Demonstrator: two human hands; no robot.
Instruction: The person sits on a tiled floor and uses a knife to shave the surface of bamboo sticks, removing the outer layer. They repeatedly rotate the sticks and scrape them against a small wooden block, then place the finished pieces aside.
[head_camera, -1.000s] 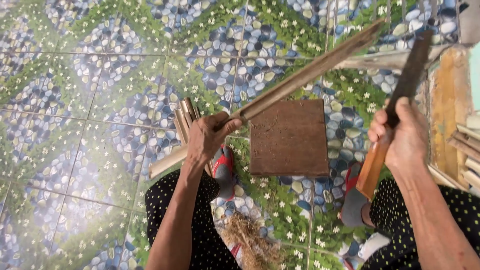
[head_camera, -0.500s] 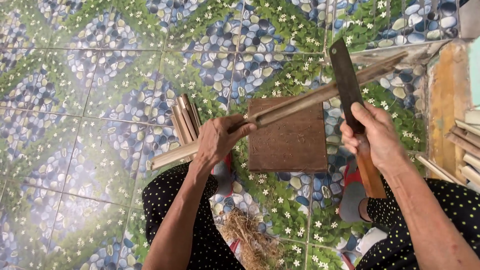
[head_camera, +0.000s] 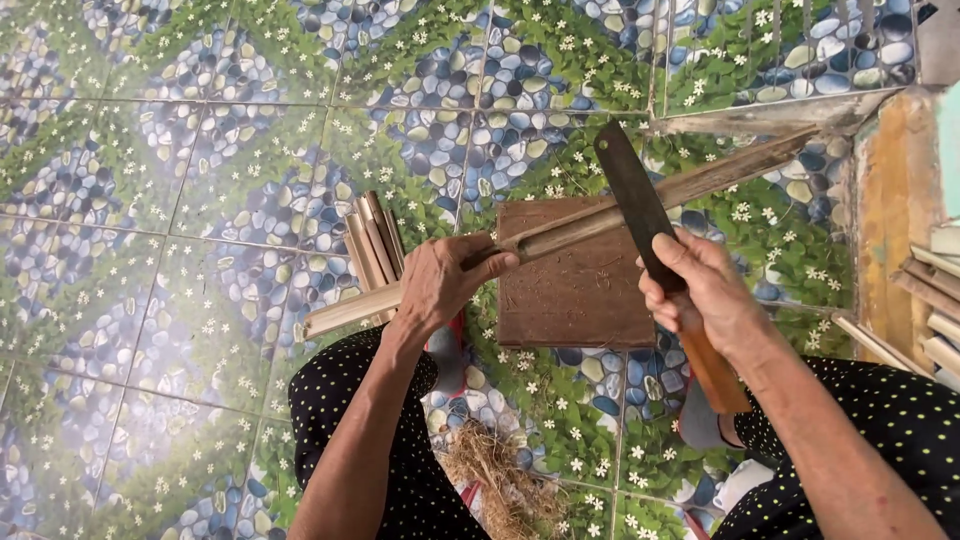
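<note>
My left hand (head_camera: 443, 284) grips a long split bamboo strip (head_camera: 590, 222) that slants from lower left to upper right over a square wooden block (head_camera: 575, 290). My right hand (head_camera: 703, 292) holds a cleaver by its wooden handle (head_camera: 715, 372). Its dark blade (head_camera: 630, 200) points up and away and lies across the strip near the block's upper right corner. Both hands sit above my knees in black dotted cloth.
A bundle of short bamboo pieces (head_camera: 372, 246) lies on the pebble-and-flower patterned tile floor (head_camera: 180, 200) behind my left hand. Dry fibre shavings (head_camera: 497, 480) pile between my legs. More bamboo slats (head_camera: 935, 300) lean at the right edge beside a yellow wall base (head_camera: 890, 220).
My right hand swung the cleaver in from the right and set its blade across the bamboo strip. The strip dropped to a flatter angle in my left hand.
</note>
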